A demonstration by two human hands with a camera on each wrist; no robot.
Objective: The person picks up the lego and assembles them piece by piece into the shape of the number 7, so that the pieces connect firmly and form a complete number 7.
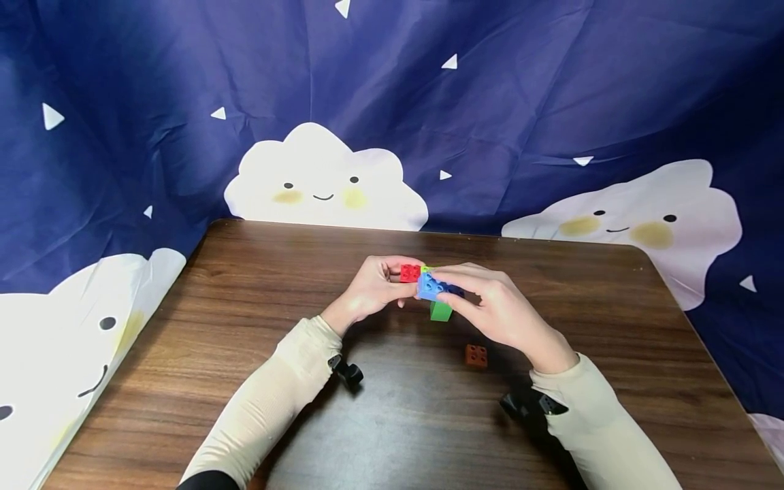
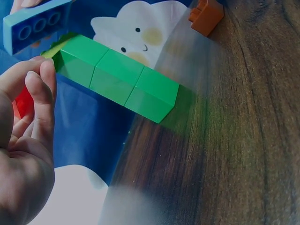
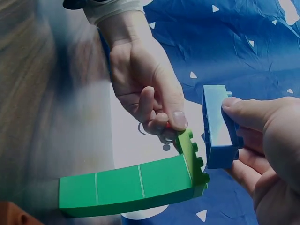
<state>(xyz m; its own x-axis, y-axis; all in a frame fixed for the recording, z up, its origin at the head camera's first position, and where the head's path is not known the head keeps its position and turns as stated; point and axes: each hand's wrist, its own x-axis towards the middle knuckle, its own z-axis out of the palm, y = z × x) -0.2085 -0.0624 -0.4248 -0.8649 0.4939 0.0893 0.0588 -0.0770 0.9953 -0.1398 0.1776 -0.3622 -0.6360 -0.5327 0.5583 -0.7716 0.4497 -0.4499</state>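
Observation:
A column of green bricks (image 2: pixel 117 75), several high, stands on the table with a lime-green brick (image 3: pixel 190 152) across its top, studs up. My left hand (image 1: pixel 370 292) holds a red brick (image 1: pixel 410 273) between thumb and fingers, the thumb tip against the lime-green brick's end. Whether the red brick is joined to it, I cannot tell. My right hand (image 1: pixel 505 306) pinches a blue brick (image 3: pixel 219 126) with its studs up. In the right wrist view a small gap separates the blue brick from the lime-green studs; its hollow underside shows in the left wrist view.
An orange-brown brick (image 1: pixel 476 356) lies studs up on the wooden table (image 1: pixel 275 272), nearer to me than the column and below my right hand. Dark blue cloth with clouds (image 1: pixel 324 180) hangs behind the table and at its sides.

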